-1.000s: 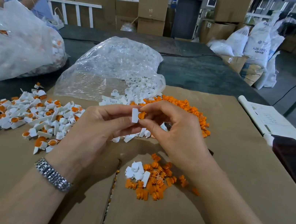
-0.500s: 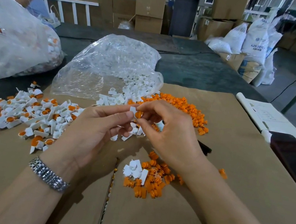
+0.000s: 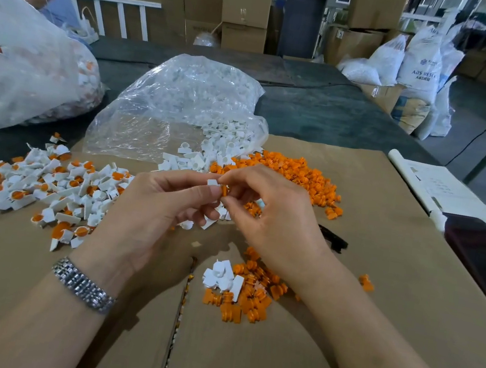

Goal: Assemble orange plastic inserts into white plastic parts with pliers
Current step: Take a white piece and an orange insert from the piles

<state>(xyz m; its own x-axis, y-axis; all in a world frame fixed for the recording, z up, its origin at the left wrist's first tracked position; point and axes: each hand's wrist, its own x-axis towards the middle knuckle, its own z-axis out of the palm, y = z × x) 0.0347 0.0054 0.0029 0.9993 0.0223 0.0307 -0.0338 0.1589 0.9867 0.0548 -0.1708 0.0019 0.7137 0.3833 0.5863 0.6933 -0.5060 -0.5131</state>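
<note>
Compared with a second ago, both hands sit a little higher and farther from the body, and the orange piece is pressed closer against the white one. At the centre, a small white plastic part (image 3: 213,182) is pinched between the thumb and forefinger of the left hand (image 3: 148,217), held up above the work surface so its opening faces right. Touching it, a small ribbed orange plastic insert (image 3: 224,190) is pinched in the fingertips of the right hand (image 3: 274,220), lined up to push into the part; how far it is seated cannot be told. Holding both pieces in the air probably lets the fingers twist and align them freely.

Just below the hands lies a small mixed heap of loose orange inserts and white parts (image 3: 238,290), kept near for quick picking. Beyond the hands is a larger mound of orange inserts (image 3: 296,176), beside white parts spilling from a clear crumpled plastic bag (image 3: 181,102). To the left spreads a wide scatter of finished white parts with orange centres (image 3: 45,189), apparently the done pile, set apart from the supplies. A dark tool handle, possibly the pliers (image 3: 332,239), pokes out from behind the right hand, lying untouched. Everything rests on a flattened brown cardboard sheet (image 3: 376,298). A silver metal watch (image 3: 83,284) circles the left wrist.
</note>
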